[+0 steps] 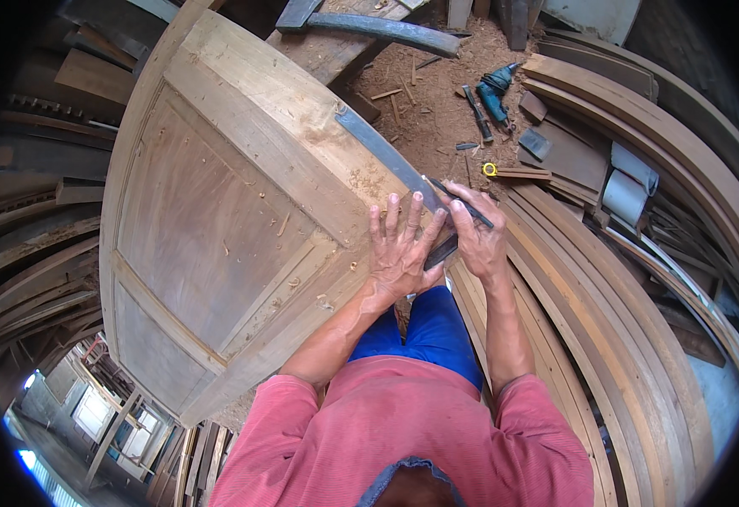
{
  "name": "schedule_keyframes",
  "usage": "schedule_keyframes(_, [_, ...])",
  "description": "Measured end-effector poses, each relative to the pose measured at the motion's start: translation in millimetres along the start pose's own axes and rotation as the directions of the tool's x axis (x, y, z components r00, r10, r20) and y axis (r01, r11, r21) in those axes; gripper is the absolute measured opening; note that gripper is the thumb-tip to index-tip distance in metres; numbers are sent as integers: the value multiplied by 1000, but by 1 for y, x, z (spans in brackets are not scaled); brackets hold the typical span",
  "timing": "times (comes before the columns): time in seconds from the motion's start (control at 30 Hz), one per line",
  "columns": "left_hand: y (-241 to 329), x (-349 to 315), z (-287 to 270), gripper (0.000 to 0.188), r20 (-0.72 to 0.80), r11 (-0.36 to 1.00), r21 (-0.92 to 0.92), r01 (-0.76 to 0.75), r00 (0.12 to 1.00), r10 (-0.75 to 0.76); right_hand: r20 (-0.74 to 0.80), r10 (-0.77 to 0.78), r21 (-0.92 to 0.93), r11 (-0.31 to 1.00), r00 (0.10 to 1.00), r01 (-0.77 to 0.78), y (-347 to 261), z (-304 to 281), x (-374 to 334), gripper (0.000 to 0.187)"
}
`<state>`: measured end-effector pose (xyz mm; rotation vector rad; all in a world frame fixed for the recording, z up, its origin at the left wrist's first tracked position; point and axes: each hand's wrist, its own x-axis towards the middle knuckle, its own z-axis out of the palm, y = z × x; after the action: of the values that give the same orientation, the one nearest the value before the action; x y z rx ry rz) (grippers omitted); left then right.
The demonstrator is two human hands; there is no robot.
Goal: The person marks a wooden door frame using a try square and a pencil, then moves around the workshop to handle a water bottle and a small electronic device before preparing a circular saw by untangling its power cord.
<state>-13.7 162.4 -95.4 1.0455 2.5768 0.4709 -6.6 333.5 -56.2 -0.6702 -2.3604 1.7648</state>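
Observation:
A wooden panelled door (217, 194) lies in front of me with shavings scattered on it. Along its right edge runs the grey metal blade of a try square (375, 145); its dark stock shows beneath my hands. My left hand (403, 249) lies flat with fingers spread on the door's corner, pressing beside the square, its thumb near the stock. Close to its right, my right hand (481, 237) grips a slim dark pencil (469, 203), the tip at the blade's edge. Part of the square is hidden under my fingers.
On the sawdust-covered ground beyond lie a teal power drill (495, 91), a chisel (477, 114) and a yellow tape measure (489, 170). A wooden bench (335, 42) holds a dark curved bar (386, 28). Long curved-looking boards (589, 279) are stacked at right, more timber (40, 228) at left.

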Motion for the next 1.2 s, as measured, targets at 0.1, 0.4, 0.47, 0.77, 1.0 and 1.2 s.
schedule_keyframes(0.1, [2, 1, -2, 95, -7, 1000, -3, 5, 1000, -5, 49, -17, -39, 999, 999, 19, 4, -1, 5, 25])
schedule_keyframes(0.4, [0, 1, -3, 94, 9, 1000, -20, -7, 1000, 7, 225, -28, -240, 967, 974, 84, 3, -56, -11, 22])
schedule_keyframes(0.47, [1, 1, -5, 94, 20, 1000, -28, -2, 1000, 2, 276, 32, -352, 933, 960, 70, 0, -67, -15, 20])
schedule_keyframes(0.77, [3, 3, -5, 92, 19, 1000, -27, -9, 1000, 9, 133, 32, 46, 998, 991, -39, 9, -17, 16, 23])
schedule_keyframes(1.0, [-1, 0, -3, 94, 8, 999, -40, 3, 1000, -3, 235, 13, -100, 995, 972, 11, 11, -29, 13, 24])
schedule_keyframes(1.2, [2, 3, -3, 93, -5, 999, -47, -7, 1000, 7, 228, 245, 152, 947, 943, -283, 8, -14, 16, 26])
